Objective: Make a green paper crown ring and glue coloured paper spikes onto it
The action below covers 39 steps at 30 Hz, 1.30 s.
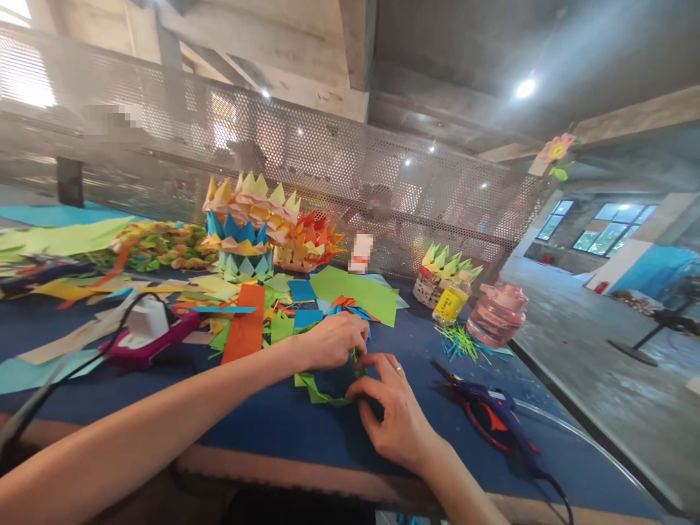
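Observation:
A green folded-paper strip curves in a loop just above or on the blue tabletop. My left hand reaches over its far side, fingers closed at one part of the strip. On the near right, my right hand, with a ring on one finger, pinches the strip between bent fingers. The fingers partly cover where the strip passes between both hands. Just beyond my left hand lie folded blue and orange paper strips. A green paper sheet is spread behind them.
A glue gun and scissors lie at right. Behind them stand a pink jar and a yellow-labelled bottle. Folded-paper baskets rise at the back. A magenta power strip with a cable sits left, and a perforated screen stands beyond.

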Each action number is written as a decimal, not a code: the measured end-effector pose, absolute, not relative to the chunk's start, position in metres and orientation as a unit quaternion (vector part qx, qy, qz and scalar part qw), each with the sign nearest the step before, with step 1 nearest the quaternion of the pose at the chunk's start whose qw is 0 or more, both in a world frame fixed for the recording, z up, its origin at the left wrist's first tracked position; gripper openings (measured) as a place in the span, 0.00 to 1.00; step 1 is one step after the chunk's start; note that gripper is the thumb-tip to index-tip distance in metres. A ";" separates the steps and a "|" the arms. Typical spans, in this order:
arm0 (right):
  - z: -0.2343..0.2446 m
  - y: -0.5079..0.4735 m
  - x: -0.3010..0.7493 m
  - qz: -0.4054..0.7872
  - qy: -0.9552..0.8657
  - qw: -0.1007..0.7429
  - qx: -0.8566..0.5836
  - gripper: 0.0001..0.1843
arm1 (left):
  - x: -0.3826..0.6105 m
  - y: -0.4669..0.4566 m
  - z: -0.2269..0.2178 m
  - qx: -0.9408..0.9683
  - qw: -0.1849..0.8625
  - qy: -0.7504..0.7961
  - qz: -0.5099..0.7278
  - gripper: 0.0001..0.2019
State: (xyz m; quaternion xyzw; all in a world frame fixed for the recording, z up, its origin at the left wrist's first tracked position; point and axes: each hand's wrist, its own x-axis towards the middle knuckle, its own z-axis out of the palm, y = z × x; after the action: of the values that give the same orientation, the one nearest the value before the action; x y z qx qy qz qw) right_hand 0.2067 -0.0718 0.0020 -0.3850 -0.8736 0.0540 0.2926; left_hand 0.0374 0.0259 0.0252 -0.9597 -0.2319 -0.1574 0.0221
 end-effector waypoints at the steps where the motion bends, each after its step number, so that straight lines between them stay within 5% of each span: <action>1: 0.003 -0.072 0.207 0.041 -0.877 0.287 -0.383 0.16 | 0.038 0.027 0.025 -0.961 0.020 -0.226 -0.159 0.13; 22: 0.016 -0.067 0.213 0.020 -0.905 0.176 -0.388 0.09 | 0.041 0.028 0.012 -0.968 -0.060 -0.178 -0.169 0.11; 30: 0.010 -0.065 0.214 0.054 -0.900 0.202 -0.382 0.11 | 0.034 0.014 0.031 -0.943 -0.073 -0.245 -0.215 0.18; 36: 0.010 -0.065 0.214 0.097 -0.894 0.236 -0.369 0.12 | 0.011 -0.020 0.036 -0.905 -0.132 -0.319 -0.247 0.08; 39: 0.012 -0.065 0.213 0.115 -0.894 0.235 -0.363 0.14 | 0.007 -0.034 0.027 -0.888 -0.166 -0.362 -0.228 0.16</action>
State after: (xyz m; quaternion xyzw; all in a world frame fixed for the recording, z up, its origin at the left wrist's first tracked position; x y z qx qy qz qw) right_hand 0.2129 -0.0647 0.0117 -0.3626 -0.8945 0.1150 0.2350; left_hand 0.0070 -0.0342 0.0270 -0.8884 -0.3619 -0.2285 -0.1659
